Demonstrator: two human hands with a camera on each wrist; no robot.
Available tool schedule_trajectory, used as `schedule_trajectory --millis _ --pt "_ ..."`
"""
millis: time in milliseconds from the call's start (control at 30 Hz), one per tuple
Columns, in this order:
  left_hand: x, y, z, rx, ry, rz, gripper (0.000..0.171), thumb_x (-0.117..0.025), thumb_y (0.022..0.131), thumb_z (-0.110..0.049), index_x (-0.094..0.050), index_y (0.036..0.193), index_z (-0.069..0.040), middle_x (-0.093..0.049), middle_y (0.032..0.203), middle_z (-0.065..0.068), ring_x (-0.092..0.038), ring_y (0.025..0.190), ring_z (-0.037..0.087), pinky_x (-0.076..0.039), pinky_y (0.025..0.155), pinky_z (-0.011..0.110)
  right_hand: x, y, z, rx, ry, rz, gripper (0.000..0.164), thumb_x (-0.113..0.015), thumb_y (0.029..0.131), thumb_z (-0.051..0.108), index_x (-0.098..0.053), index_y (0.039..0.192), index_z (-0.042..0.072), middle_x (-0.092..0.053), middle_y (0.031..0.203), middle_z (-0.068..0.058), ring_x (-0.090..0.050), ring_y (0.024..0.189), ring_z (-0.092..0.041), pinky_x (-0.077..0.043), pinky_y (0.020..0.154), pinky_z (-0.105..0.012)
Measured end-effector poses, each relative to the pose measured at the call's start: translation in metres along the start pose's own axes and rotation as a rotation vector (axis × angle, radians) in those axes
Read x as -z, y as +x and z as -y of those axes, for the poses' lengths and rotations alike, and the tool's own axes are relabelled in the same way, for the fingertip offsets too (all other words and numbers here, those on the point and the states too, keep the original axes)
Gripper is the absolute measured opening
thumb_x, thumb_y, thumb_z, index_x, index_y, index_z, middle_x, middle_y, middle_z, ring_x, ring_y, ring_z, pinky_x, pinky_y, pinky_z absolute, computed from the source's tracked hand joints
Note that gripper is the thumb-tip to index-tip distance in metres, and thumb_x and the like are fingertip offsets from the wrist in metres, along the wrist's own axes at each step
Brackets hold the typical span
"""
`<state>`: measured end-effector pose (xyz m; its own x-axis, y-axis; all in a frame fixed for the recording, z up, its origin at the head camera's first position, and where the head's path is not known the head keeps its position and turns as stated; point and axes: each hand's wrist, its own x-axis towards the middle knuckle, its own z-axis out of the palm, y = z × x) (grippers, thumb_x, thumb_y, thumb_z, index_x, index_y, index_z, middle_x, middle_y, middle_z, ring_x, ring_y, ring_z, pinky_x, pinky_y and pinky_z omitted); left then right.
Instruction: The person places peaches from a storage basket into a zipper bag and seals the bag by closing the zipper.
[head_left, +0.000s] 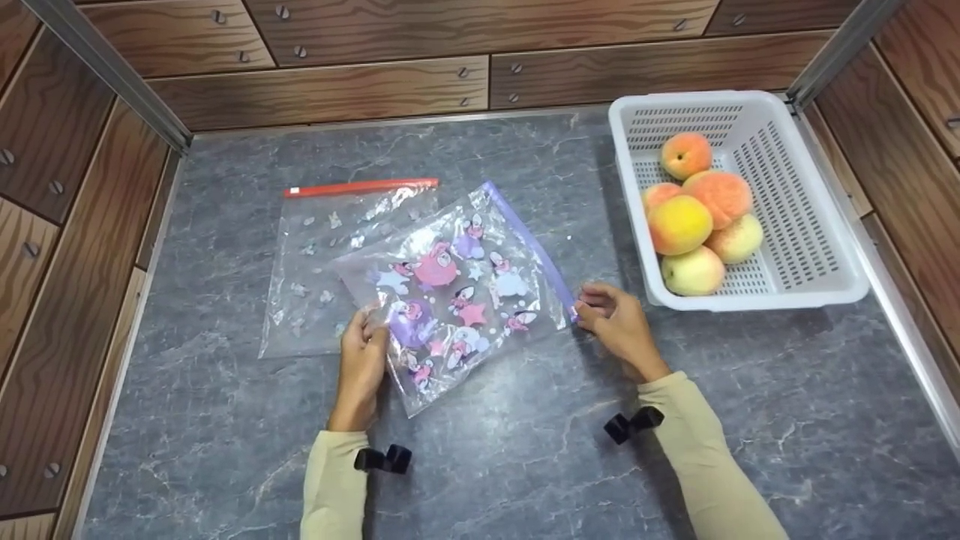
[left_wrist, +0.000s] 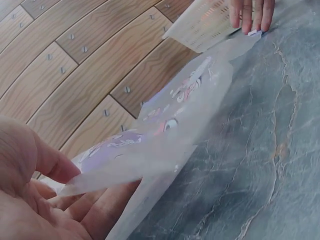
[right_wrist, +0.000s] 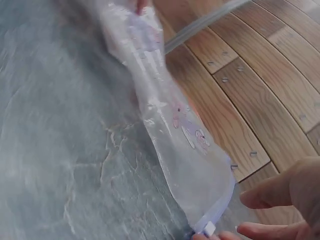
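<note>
A clear slider bag [head_left: 469, 311] printed with pink and purple cartoon figures lies slanted in the middle in the head view. My left hand [head_left: 363, 360] pinches its lower left side between thumb and fingers; the left wrist view shows the film [left_wrist: 150, 155] lifted there. Beside the end of the purple zip strip [head_left: 529, 244] is my right hand [head_left: 616, 324]. Its fingertips touch the strip's end at the white slider [right_wrist: 210, 229], while the thumb stands apart from them in the right wrist view. A second clear bag [head_left: 315, 262], with a red strip, lies partly underneath.
A white slotted basket [head_left: 817, 292] stands at the right with several peaches [head_left: 681, 225] in it. Wood-patterned panels [head_left: 375, 90] wall in the grey marbled table [head_left: 510, 457] at the back and both sides.
</note>
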<state>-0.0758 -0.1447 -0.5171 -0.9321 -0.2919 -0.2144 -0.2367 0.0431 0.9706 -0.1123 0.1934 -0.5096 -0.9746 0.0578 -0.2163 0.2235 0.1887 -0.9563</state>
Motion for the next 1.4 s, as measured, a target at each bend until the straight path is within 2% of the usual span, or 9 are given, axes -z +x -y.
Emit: schedule_trajectory --millis 200,367,467,567,667,800,967,1200,1400 --pt "0.004 0.001 0.001 0.001 -0.025 0.016 0.041 -0.044 0.096 0.004 -0.052 0.136 0.008 -0.058 0.099 0.008 -0.052 0.093 0.014 -0.045 0.083 0.020 0.004 0.004 -0.004 -0.157 0.334 0.037 0.037 -0.062 0.096 -0.006 -0.051 0.127 -0.023 -0.069 0.096 -0.010 -0.066 0.075 -0.014 -0.061 0.070 -0.024" --pt "0.008 0.002 0.002 0.009 -0.003 0.034 0.043 -0.044 0.098 0.002 -0.047 0.141 0.008 -0.062 0.122 0.023 -0.057 0.108 0.024 -0.048 0.095 0.027 0.005 0.006 -0.009 -0.225 0.332 0.097 0.038 -0.069 0.094 0.001 -0.055 0.124 -0.019 -0.071 0.089 -0.005 -0.065 0.071 -0.012 -0.060 0.063 -0.023" --pt "0.009 0.004 0.001 -0.002 0.034 0.036 0.046 -0.046 0.098 0.002 -0.042 0.144 0.010 -0.064 0.115 0.025 -0.061 0.093 0.020 -0.052 0.080 0.023 0.005 0.005 -0.009 -0.248 0.319 0.123 0.040 -0.072 0.092 0.002 -0.056 0.123 -0.018 -0.072 0.088 -0.007 -0.065 0.071 -0.012 -0.059 0.060 -0.022" --pt "0.013 0.007 -0.002 -0.009 0.149 0.018 0.052 -0.051 0.098 -0.002 -0.039 0.147 0.009 -0.066 0.112 0.024 -0.060 0.080 0.019 -0.050 0.068 0.023 0.005 0.003 -0.008 -0.251 0.320 0.137 0.039 -0.072 0.091 0.001 -0.057 0.122 -0.018 -0.073 0.088 -0.009 -0.066 0.070 -0.013 -0.060 0.060 -0.023" --pt "0.018 0.007 -0.007 -0.033 0.407 -0.024 0.057 -0.057 0.098 -0.014 -0.039 0.150 0.002 -0.067 0.119 0.022 -0.065 0.087 0.029 -0.054 0.075 0.037 0.003 0.000 -0.007 -0.243 0.326 0.135 0.035 -0.072 0.091 0.000 -0.058 0.120 -0.016 -0.072 0.088 -0.009 -0.067 0.070 -0.014 -0.062 0.061 -0.025" --pt "0.018 -0.003 -0.014 -0.178 0.762 -0.129 0.057 -0.062 0.098 -0.023 -0.045 0.147 -0.001 -0.063 0.124 0.021 -0.065 0.096 0.042 -0.056 0.076 0.055 -0.001 -0.004 -0.007 -0.232 0.349 0.134 0.032 -0.071 0.092 -0.001 -0.058 0.118 -0.014 -0.072 0.088 -0.010 -0.067 0.069 -0.015 -0.063 0.062 -0.027" --pt "-0.008 -0.015 -0.032 -0.450 0.808 -0.198 0.035 -0.071 0.093 -0.015 -0.065 0.126 -0.003 -0.066 0.115 0.018 -0.065 0.081 0.032 -0.056 0.059 0.043 -0.008 -0.011 -0.005 -0.186 0.367 0.146 0.032 -0.070 0.092 -0.002 -0.056 0.119 -0.015 -0.072 0.089 -0.010 -0.067 0.069 -0.016 -0.063 0.062 -0.028" --pt "-0.062 -0.017 -0.052 -0.614 0.644 0.086 0.029 -0.069 0.094 -0.009 -0.069 0.124 -0.008 -0.074 0.091 0.005 -0.067 0.066 0.014 -0.055 0.052 0.024 -0.017 -0.019 0.001 -0.147 0.345 0.151 0.034 -0.071 0.090 -0.003 -0.058 0.119 -0.016 -0.071 0.091 -0.011 -0.067 0.071 -0.017 -0.063 0.060 -0.029" --pt "-0.095 -0.005 -0.062 -0.716 0.796 0.395 0.040 -0.053 0.105 -0.012 -0.058 0.142 -0.024 -0.065 0.109 0.009 -0.056 0.062 0.012 -0.049 0.047 0.021 -0.022 -0.023 0.002 -0.143 0.321 0.197 0.037 -0.070 0.091 -0.002 -0.057 0.122 -0.017 -0.071 0.095 -0.012 -0.068 0.074 -0.018 -0.063 0.063 -0.030"
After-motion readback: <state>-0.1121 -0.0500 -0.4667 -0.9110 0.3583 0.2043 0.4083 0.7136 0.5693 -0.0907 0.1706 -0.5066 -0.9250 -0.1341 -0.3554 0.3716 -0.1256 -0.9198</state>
